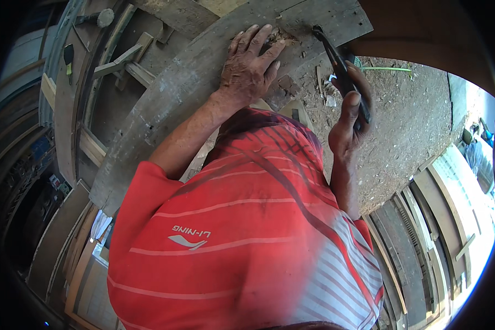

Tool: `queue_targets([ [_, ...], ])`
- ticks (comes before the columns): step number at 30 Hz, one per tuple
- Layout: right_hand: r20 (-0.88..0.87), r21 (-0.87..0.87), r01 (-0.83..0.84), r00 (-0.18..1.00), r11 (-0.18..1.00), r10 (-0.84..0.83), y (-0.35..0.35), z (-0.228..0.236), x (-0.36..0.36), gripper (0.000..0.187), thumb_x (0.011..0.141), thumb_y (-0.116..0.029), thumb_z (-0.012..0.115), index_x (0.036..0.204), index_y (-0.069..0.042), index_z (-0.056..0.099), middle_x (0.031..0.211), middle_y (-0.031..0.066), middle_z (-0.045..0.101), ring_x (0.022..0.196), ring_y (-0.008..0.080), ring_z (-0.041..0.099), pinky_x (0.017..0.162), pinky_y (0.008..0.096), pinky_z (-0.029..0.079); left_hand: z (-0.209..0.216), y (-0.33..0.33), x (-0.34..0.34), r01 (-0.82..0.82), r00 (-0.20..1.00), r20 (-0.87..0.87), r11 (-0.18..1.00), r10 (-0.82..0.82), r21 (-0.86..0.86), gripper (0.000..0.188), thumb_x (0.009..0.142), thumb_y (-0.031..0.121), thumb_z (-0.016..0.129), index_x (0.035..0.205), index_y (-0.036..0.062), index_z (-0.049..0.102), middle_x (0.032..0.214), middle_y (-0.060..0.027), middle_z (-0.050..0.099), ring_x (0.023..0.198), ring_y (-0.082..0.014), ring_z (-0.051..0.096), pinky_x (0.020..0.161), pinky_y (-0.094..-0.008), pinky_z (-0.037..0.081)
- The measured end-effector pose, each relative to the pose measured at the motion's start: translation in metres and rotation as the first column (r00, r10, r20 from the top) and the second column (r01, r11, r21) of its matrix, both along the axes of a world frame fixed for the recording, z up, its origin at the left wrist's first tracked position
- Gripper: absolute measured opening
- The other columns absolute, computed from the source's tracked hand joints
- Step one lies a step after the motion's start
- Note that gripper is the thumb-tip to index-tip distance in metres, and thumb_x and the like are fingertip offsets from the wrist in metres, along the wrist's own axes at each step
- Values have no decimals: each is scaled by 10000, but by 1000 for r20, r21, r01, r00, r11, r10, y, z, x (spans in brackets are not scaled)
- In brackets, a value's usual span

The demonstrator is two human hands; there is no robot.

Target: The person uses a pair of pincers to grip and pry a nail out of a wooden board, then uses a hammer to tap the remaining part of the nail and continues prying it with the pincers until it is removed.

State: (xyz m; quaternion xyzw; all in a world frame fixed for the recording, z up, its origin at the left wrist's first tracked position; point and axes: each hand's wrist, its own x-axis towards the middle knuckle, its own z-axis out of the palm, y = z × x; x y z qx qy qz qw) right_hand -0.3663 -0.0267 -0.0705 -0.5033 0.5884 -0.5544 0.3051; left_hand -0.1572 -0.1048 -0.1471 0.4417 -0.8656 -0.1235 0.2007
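Note:
My left hand [247,65] lies palm down on a long, worn grey plank [173,91], its fingers stretched and slightly apart. Beside those fingertips is a rough, splintered patch [280,37] with brown wood bits. To the right, my right hand [351,113] is wrapped round the handles of dark metal pliers [335,58]. Their head points up and away from me and meets or hovers just over the plank near its far right end; contact is hard to tell. The jaws are too small to read clearly.
A mallet [104,18] and a dark tool with a yellow-green part [68,61] lie at far left, near wooden frame pieces [140,72]. Wood chips litter the ground [407,126] at right. Stacked boards [418,236] stand at lower right. A dark brown surface [429,33] fills the upper right.

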Motion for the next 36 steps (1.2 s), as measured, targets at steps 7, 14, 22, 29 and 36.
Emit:
queue_targets([
  [7,1,94,53,999,994,-53,14,15,14,580,1057,-491,547,1328,19,601,1355,190,591,1123,228,643,938,364,534,2,16,9,67,997,20,996,-68,55,705,936,298,676,1540,35,423,1626,-170,364,1512,-355,327,1253,-487,230],
  [14,-77,-106,119,989,987,-128,14,11,23,533,1070,-450,537,1328,12,608,1313,192,625,1169,246,646,943,374,547,2,45,17,158,986,45,982,-163,106,806,877,337,724,1532,-9,406,1639,-178,337,1540,-325,289,1282,-460,182],
  [22,-295,73,86,954,994,-61,31,-4,24,523,1073,-453,532,1341,-10,602,1331,170,617,1149,242,627,983,372,495,5,45,13,79,995,-62,992,-74,94,792,861,303,757,1510,-12,432,1596,-194,394,1512,-344,334,1261,-457,232],
  [29,-84,96,123,990,988,-116,30,0,31,544,1075,-467,522,1367,-11,580,1362,151,605,1214,253,610,1028,402,487,-4,25,-6,132,988,-92,990,-126,57,779,832,289,789,1476,-9,468,1576,-186,414,1497,-346,354,1248,-456,266],
  [36,141,47,201,968,979,-206,30,-12,10,435,1114,-334,464,1350,20,555,1306,185,629,1199,278,645,1048,437,540,-10,39,14,291,948,-156,953,-277,80,728,809,264,797,1449,57,520,1559,-139,443,1500,-315,358,1238,-475,281],
])
